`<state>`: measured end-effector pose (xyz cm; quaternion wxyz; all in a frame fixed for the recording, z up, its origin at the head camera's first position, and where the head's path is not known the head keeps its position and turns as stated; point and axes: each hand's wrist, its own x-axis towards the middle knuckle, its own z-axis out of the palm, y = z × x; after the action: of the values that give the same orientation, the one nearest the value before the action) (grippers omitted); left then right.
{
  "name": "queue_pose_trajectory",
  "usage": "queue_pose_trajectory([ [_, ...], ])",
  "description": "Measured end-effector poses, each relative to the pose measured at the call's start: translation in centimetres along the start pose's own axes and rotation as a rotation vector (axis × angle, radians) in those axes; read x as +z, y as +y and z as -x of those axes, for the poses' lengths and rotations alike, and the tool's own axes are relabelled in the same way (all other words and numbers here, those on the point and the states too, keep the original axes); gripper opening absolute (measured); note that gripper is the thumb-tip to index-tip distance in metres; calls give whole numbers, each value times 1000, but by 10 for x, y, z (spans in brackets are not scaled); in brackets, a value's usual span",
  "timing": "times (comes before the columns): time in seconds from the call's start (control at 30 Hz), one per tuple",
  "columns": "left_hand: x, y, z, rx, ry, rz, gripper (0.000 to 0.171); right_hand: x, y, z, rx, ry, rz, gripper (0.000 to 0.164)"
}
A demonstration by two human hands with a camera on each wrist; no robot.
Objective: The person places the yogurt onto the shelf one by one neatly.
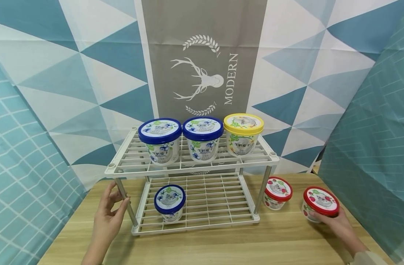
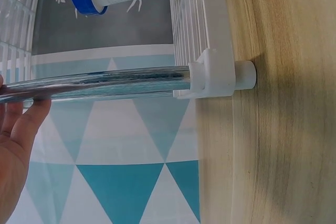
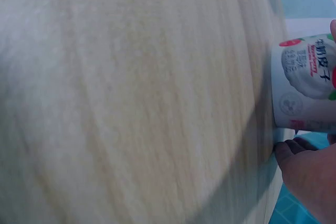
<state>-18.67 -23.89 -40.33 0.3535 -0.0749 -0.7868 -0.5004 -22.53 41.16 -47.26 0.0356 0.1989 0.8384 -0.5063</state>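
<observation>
A two-tier white shelf rack (image 1: 195,230) with metal posts stands on the wooden table. My left hand (image 1: 110,215) grips its front left post (image 2: 105,85), thumb on one side and fingers on the other. At the far right, my right hand (image 1: 337,225) holds a red-lidded tub (image 1: 321,200) with strawberry print, the thumb at the lid's near edge. In the right wrist view this tub (image 3: 302,111) is upright, its base at the tabletop. Another red-lidded tub (image 1: 277,193) stands between it and the rack.
On the top tier are two blue-lidded tubs (image 1: 160,141) (image 1: 203,140) and a yellow-lidded tub (image 1: 243,134). A smaller blue-lidded tub (image 1: 170,203) sits at the left of the lower tier. Patterned cloth (image 1: 205,22) hangs behind and at both sides of the table (image 1: 195,252).
</observation>
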Motion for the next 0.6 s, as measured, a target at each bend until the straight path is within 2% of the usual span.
queue_pose_trajectory([
  [0.13,2,-2,1,4,-9,18,73,2,-3,1,-20,26,-18,112],
  [0.33,1,0,1,-10,4,-3,72,5,-3,-3,-11,33,-44,112],
  [0.6,-1,1,-1,5,-5,-5,72,10,-4,-4,1,62,-62,111],
])
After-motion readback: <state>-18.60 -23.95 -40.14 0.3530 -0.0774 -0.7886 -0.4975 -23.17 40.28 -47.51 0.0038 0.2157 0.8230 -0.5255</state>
